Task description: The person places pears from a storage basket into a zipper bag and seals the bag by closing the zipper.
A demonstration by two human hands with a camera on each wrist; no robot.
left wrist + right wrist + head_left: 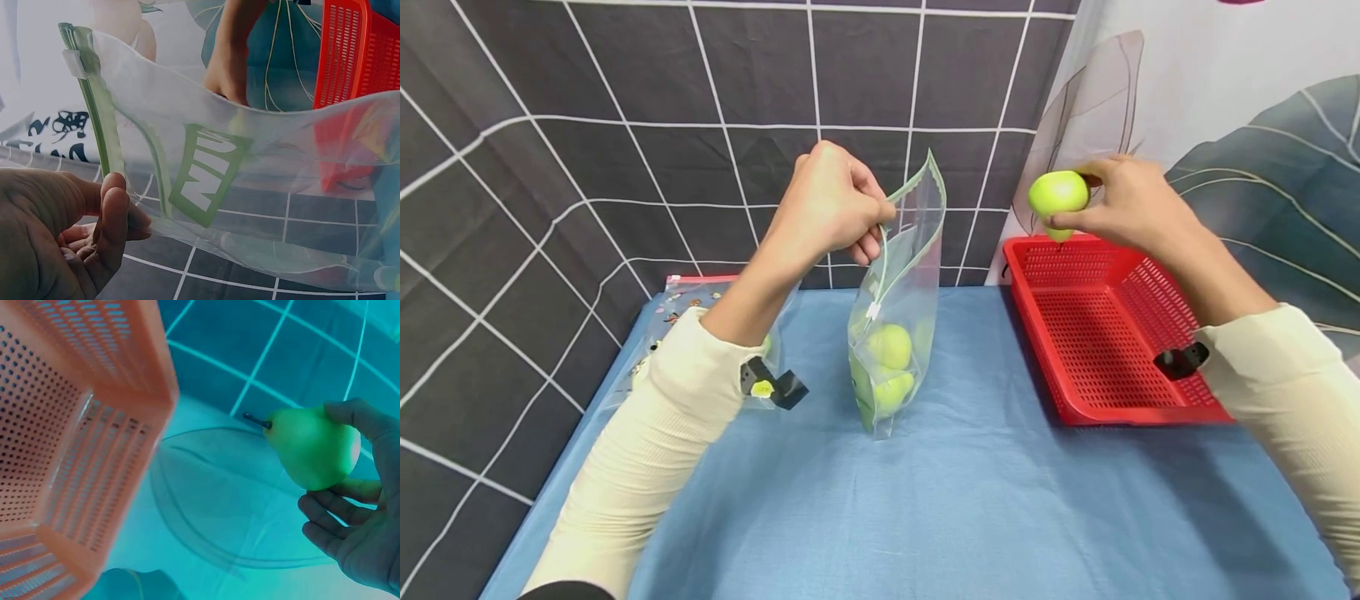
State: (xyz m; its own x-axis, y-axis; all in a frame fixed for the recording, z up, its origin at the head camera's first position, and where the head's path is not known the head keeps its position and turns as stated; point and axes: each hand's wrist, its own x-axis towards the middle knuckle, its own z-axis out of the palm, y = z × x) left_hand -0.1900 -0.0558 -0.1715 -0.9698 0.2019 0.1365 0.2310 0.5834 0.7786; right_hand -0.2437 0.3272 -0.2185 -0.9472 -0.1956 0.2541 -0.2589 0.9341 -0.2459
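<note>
My left hand pinches the upper edge of a clear zip bag with a green seal strip and a white slider. The bag stands upright with its mouth apart, and two yellow-green fruits lie in its lower part. In the left wrist view a green printed label shows on the bag. My right hand grips a green pear above the back of a red basket. The right wrist view shows the pear between thumb and fingers, its dark stem pointing away from the palm.
Another clear bag with a red strip and small printed figures lies at the left, partly behind my left forearm; something yellow-green is in it. Blue cloth covers the table. A dark grid-patterned curtain hangs at the back.
</note>
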